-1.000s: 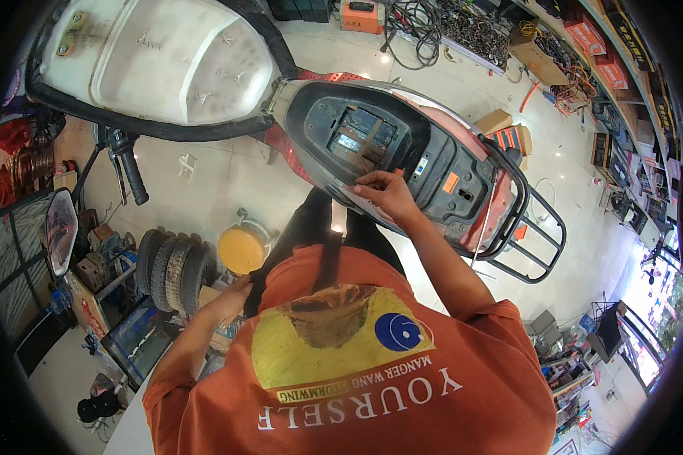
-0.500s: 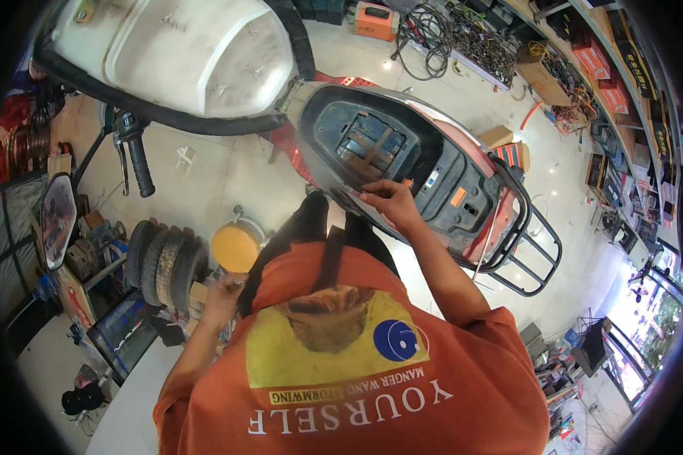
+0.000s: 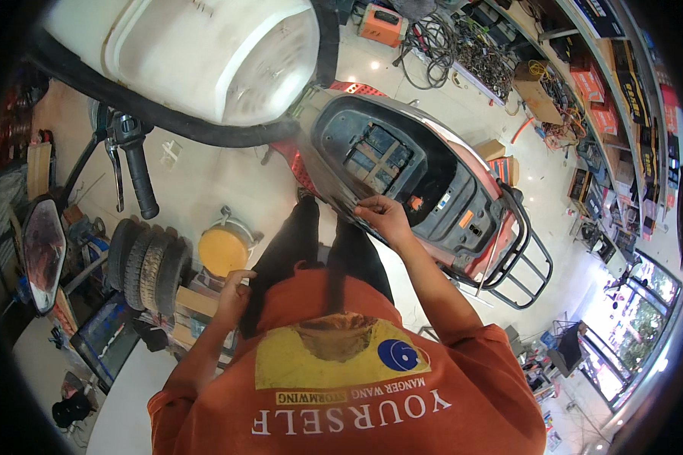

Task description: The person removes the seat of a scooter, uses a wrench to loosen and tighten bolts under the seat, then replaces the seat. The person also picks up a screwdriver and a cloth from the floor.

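Bin [image 3: 329, 127]: long axis far-left to near-right. Right hand [image 3: 385, 218] just beside its near edge; left hand [image 3: 234, 295] well apart. Both curled; grasp unclear.

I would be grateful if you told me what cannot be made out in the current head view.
All in the head view:
Raised seat: far end cut off by the top edge.
Scooter: front partly hidden behind that seat.
Right hand: fingertips too small to show whether they grip anything.
Left hand: curled fingers hide the palm.
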Action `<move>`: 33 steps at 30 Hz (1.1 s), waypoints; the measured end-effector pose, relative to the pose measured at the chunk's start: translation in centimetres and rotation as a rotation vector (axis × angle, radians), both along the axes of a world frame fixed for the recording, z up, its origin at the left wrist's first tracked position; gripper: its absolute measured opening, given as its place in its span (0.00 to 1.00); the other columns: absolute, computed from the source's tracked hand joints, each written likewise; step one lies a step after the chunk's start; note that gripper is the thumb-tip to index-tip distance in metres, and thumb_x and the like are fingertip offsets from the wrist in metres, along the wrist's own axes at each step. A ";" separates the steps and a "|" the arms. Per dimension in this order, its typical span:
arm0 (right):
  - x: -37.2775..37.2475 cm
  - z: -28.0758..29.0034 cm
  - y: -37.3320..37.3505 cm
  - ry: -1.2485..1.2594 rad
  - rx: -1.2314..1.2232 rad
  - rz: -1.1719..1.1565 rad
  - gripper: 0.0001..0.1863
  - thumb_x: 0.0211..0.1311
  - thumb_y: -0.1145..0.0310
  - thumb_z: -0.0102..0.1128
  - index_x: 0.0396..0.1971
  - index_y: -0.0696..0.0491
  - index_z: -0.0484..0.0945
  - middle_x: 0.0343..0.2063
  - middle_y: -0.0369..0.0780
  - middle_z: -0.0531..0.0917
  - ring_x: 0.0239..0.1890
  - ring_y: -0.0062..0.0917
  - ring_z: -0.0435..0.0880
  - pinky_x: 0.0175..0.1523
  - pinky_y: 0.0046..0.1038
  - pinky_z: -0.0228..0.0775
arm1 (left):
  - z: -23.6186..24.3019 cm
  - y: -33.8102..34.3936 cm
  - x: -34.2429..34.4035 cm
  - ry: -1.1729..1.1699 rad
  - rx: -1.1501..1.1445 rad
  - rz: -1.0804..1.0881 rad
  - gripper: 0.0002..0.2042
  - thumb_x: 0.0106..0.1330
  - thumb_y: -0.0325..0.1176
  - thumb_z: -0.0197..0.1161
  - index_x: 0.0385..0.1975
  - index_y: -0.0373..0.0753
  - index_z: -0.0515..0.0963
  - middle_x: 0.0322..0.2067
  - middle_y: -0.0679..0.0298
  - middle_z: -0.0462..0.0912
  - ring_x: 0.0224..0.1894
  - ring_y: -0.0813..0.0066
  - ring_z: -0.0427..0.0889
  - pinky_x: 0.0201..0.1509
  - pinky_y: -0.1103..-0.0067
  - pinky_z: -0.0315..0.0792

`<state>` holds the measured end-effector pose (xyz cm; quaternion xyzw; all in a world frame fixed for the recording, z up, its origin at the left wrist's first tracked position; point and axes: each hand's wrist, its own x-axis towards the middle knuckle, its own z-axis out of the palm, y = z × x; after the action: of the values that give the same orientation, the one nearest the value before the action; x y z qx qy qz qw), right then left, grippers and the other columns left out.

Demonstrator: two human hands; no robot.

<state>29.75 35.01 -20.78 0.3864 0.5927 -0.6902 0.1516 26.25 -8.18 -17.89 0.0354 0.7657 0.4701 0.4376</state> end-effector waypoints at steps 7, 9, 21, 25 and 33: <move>-2.5 -2.7 1.8 -0.047 -0.043 -0.065 0.11 0.55 0.79 0.70 0.40 0.60 0.83 0.32 0.35 0.85 0.33 0.15 0.81 0.40 0.16 0.73 | 2.7 -2.0 -3.5 -0.707 0.016 0.283 0.17 0.62 0.19 0.62 0.50 0.37 0.74 0.46 0.63 0.78 0.41 0.72 0.80 0.45 0.79 0.75; -3.0 -6.5 3.6 0.081 0.006 0.000 0.12 0.56 0.78 0.71 0.40 0.60 0.82 0.32 0.36 0.86 0.32 0.14 0.81 0.39 0.16 0.72 | -0.6 -4.1 -3.5 -0.611 0.111 0.425 0.14 0.63 0.23 0.65 0.48 0.36 0.75 0.44 0.63 0.80 0.43 0.72 0.80 0.46 0.76 0.76; -14.4 -23.0 6.2 0.276 0.576 0.446 0.12 0.49 0.73 0.74 0.34 0.60 0.84 0.31 0.44 0.86 0.30 0.27 0.85 0.39 0.27 0.76 | -14.7 28.7 -10.1 0.297 -0.194 0.425 0.36 0.56 0.46 0.72 0.58 0.29 0.65 0.54 0.44 0.71 0.55 0.51 0.76 0.56 0.65 0.72; -15.6 -25.7 5.4 0.292 0.719 0.545 0.11 0.47 0.73 0.73 0.32 0.58 0.83 0.33 0.47 0.85 0.35 0.38 0.85 0.41 0.34 0.76 | -17.1 31.5 -11.3 0.363 -0.278 0.284 0.42 0.56 0.43 0.70 0.64 0.28 0.56 0.58 0.36 0.66 0.56 0.39 0.73 0.58 0.59 0.70; -16.0 -27.3 4.8 0.396 0.732 0.599 0.08 0.50 0.75 0.70 0.32 0.58 0.83 0.34 0.46 0.85 0.36 0.37 0.85 0.43 0.31 0.76 | -18.6 31.6 -12.4 0.252 -0.237 0.182 0.39 0.58 0.35 0.55 0.65 0.19 0.47 0.57 0.26 0.64 0.53 0.34 0.74 0.57 0.59 0.72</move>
<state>13.72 39.83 -48.04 0.0892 0.8977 -0.4236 0.0824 13.86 23.44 -36.54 -0.0272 0.8645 0.4060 0.2950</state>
